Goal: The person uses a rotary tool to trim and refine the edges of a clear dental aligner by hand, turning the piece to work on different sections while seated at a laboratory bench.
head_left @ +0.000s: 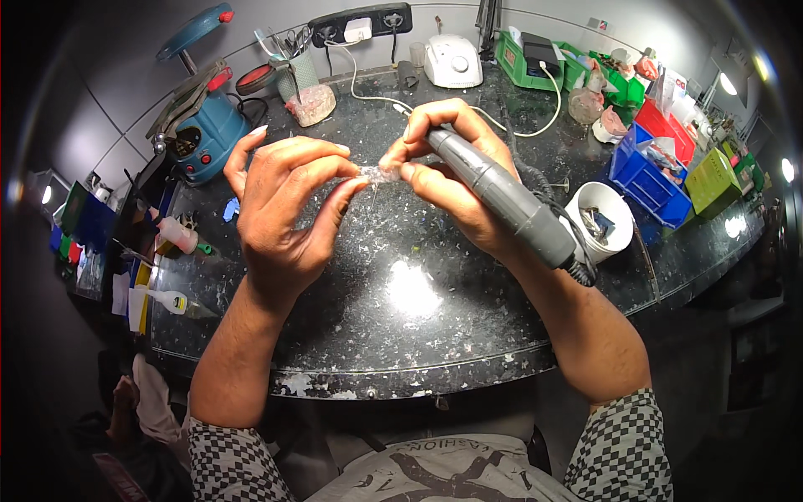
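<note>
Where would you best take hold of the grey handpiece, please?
Grip the grey handpiece around its thick ribbed middle, coming from its right side. The right hand already wraps the thinner front end, and the coiled cable leaves the back.

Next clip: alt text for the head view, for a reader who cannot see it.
Over a dark speckled worktop, the left hand pinches a small clear piece while the right hand holds a grey corded rotary handpiece against it. A white cup, coloured bins and a teal machine stand around.
</note>
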Demonstrator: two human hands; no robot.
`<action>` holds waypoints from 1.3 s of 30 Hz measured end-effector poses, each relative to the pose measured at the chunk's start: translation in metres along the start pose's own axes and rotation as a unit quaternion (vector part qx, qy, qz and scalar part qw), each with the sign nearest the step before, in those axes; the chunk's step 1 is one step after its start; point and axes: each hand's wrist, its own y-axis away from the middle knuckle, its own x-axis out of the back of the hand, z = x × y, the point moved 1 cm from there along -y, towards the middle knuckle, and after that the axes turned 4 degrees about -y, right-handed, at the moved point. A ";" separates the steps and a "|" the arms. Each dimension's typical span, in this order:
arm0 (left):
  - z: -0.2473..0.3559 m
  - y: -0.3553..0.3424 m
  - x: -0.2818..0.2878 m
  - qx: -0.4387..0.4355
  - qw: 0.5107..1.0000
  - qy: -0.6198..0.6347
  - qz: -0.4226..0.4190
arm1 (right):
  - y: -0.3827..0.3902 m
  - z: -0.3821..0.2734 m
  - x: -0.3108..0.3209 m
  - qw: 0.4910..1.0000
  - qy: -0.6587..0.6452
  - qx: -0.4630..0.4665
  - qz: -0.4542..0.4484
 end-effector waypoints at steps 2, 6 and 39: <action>-0.001 0.000 -0.002 0.013 1.000 0.006 0.003 | 0.000 -0.001 0.001 1.000 -0.002 0.011 -0.001; -0.001 0.004 -0.006 0.031 0.999 0.019 0.013 | 0.004 -0.003 0.000 0.999 0.011 0.030 0.003; -0.001 0.008 -0.019 0.120 0.962 0.245 0.022 | 0.009 -0.010 -0.009 0.997 -0.052 -0.005 0.060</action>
